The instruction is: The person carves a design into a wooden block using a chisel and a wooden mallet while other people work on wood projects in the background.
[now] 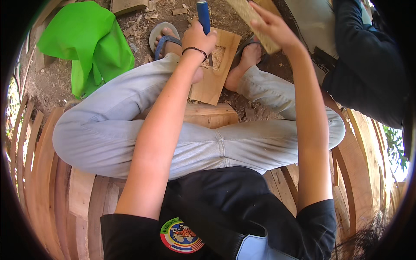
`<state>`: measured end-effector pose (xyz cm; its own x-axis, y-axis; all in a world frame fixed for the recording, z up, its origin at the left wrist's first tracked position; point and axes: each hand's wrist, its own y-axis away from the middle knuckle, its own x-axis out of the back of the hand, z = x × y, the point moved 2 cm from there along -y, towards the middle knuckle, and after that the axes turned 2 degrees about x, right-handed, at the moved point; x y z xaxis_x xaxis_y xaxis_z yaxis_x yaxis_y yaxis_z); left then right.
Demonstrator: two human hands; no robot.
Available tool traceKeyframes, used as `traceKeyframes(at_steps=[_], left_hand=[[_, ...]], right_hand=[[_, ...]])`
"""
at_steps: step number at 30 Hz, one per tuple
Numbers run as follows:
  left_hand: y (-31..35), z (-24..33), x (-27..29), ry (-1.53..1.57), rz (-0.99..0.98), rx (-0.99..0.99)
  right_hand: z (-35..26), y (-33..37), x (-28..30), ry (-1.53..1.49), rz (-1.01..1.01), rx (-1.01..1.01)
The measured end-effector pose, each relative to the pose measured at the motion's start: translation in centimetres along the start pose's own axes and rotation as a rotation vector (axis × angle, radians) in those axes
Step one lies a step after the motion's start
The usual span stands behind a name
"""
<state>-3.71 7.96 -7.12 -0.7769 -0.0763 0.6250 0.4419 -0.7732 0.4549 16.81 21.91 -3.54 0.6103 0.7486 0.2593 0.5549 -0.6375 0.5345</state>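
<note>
My left hand (197, 41) is closed round the blue handle of a chisel (203, 17), held upright. Its blade comes down to a flat wooden board (209, 89) lying between my feet. A rough rectangular recess (218, 55) with chips in it is cut into the board's face, and the blade stands at this recess. Raised to the right of the board, my right hand (281, 34) grips a pale, thick length of wood (265, 40). The top end of that wood runs out of the picture. Wood and chisel are apart.
Sandalled feet (167, 39) flank the board. A bright green cloth (89, 43) lies at the far left. Wood chips (180, 11) litter the dirt ground. Another person's dark sleeve (368, 65) is close on the right. Wooden planks (80, 195) lie beneath and behind me.
</note>
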Motion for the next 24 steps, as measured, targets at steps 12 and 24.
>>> traceKeyframes(at_steps=[12, 24], left_hand=[[0.7, 3.9, 0.4, 0.036, 0.172, -0.133], [0.5, 2.4, -2.0, -0.015, 0.079, -0.118]], right_hand=[[-1.5, 4.1, -1.1, -0.026, 0.083, 0.006], [-0.2, 2.5, -1.5, 0.024, 0.026, -0.01]])
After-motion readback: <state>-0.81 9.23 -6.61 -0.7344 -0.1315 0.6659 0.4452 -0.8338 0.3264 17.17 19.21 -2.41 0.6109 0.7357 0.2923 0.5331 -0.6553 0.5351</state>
